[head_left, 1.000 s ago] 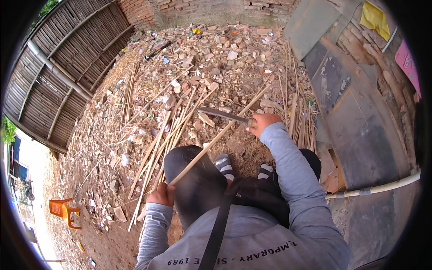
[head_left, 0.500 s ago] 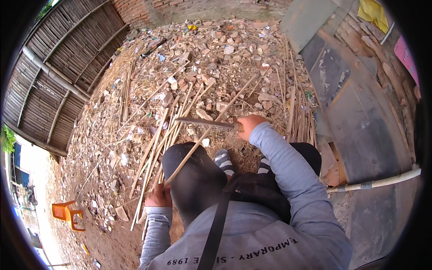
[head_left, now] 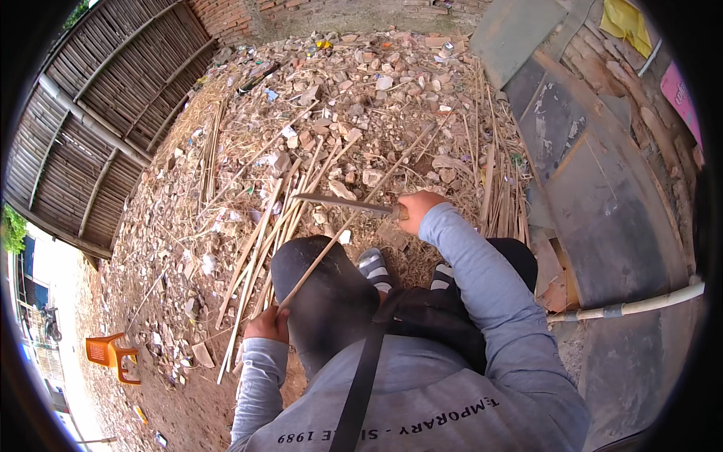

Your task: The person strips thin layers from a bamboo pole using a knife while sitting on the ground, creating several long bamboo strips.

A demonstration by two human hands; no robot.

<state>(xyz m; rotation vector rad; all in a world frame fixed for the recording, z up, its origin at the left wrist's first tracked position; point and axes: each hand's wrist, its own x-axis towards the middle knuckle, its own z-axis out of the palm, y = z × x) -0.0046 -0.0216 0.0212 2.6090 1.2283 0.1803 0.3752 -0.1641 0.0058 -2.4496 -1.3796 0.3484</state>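
A long, thin wooden strip (head_left: 329, 247) slants over the person's left knee (head_left: 320, 282) and out above the rubble. The left hand (head_left: 267, 325) is closed around its near end; the right hand (head_left: 419, 211) is wrapped around the handle of a knife (head_left: 343, 202), whose blade crosses the strip — whether it touches, one cannot tell. More strips (head_left: 286, 226) lie beside the left knee on stony, straw-littered ground (head_left: 207, 410). Around the yard stand a slatted fence (head_left: 113, 90) on the left, a brick wall (head_left: 339, 16) ahead and dark panels (head_left: 610, 218) on the right — with an orange chair (head_left: 105, 349) at lower left.
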